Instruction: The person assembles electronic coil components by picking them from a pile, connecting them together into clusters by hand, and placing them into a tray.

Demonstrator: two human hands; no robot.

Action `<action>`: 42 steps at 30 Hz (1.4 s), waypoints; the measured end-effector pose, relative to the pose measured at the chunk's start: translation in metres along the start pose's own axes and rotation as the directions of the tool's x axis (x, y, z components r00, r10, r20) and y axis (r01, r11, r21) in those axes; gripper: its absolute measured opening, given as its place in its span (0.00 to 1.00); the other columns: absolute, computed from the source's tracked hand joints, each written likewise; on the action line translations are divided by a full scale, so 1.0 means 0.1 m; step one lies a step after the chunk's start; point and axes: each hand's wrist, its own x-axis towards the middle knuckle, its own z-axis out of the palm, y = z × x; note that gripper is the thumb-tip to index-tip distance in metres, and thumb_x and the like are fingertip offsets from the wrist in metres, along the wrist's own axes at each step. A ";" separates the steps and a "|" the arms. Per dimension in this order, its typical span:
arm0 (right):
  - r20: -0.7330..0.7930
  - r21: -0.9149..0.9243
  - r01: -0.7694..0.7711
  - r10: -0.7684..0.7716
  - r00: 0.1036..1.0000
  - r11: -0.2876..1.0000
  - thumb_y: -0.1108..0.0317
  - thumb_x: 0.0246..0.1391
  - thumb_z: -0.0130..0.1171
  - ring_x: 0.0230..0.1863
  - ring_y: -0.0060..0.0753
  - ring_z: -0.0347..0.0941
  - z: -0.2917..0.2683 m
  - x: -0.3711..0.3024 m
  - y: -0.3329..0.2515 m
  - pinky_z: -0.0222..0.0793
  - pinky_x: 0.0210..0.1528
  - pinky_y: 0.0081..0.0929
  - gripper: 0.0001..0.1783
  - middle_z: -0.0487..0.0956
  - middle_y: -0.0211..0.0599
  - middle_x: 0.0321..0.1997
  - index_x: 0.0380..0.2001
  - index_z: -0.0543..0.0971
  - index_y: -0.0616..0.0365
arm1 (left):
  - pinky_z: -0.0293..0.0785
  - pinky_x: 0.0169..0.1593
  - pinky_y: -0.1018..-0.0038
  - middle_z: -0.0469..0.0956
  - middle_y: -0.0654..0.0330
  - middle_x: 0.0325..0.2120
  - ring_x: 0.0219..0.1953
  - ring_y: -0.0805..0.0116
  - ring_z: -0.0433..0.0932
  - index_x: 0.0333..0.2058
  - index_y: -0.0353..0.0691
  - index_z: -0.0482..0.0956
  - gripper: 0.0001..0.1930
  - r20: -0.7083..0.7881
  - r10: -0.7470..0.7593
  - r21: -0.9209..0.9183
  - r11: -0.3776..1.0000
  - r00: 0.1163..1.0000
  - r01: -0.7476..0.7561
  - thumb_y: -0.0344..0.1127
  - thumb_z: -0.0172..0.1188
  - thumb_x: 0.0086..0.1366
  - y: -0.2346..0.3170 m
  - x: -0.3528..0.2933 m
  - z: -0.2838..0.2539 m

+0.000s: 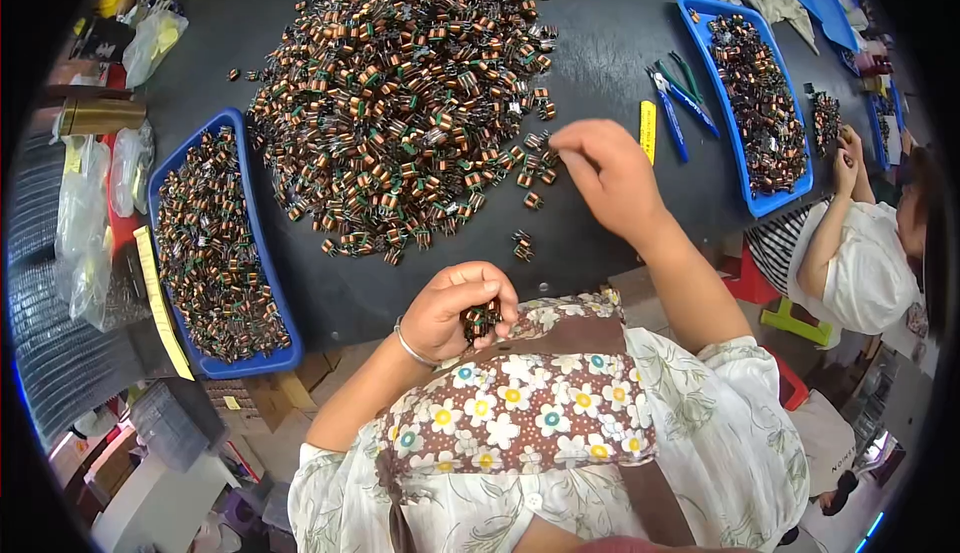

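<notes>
Copper-and-green coils heap at eleven o'clock on our desk. Our left hand curls round several; whether our right hand, at the edge, pinches any, we cannot tell. Blue trays sit at nine and two, pliers beside the latter.

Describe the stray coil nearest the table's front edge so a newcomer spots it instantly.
On the black table, find the big heap of copper coils. Off its lower right, look between the left hand and right hand. The small coil there, lying by itself, sits nearer the front edge than other strays.
</notes>
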 end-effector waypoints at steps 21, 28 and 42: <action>0.389 0.466 -0.288 0.099 0.916 0.837 0.77 0.41 0.62 0.32 0.28 0.71 0.02 -0.25 -0.60 0.67 0.33 0.22 0.05 0.74 0.34 0.27 0.25 0.78 0.61 | 0.56 0.15 0.88 0.72 0.64 0.25 0.17 0.84 0.67 0.37 0.37 0.70 0.09 -0.329 0.172 0.256 0.963 0.928 -0.087 0.24 0.56 0.57 -0.01 0.18 0.23; 0.005 -0.041 -0.063 0.063 0.998 0.997 0.80 0.42 0.56 0.40 0.37 0.70 0.05 -0.03 -0.07 0.66 0.42 0.28 0.11 0.75 0.36 0.37 0.33 0.77 0.59 | 0.57 0.15 0.87 0.75 0.58 0.25 0.16 0.82 0.67 0.35 0.36 0.71 0.06 -0.363 0.237 0.346 0.932 0.901 -0.106 0.23 0.54 0.58 -0.03 0.16 0.22; 0.342 0.334 -0.090 -0.032 0.939 0.938 0.76 0.40 0.62 0.27 0.35 0.72 -0.07 -0.20 -0.43 0.67 0.30 0.25 0.07 0.75 0.37 0.26 0.27 0.77 0.61 | 0.60 0.18 0.88 0.72 0.66 0.23 0.17 0.86 0.66 0.35 0.37 0.72 0.06 -0.349 0.317 0.480 0.869 0.882 -0.122 0.25 0.56 0.57 -0.05 0.20 0.22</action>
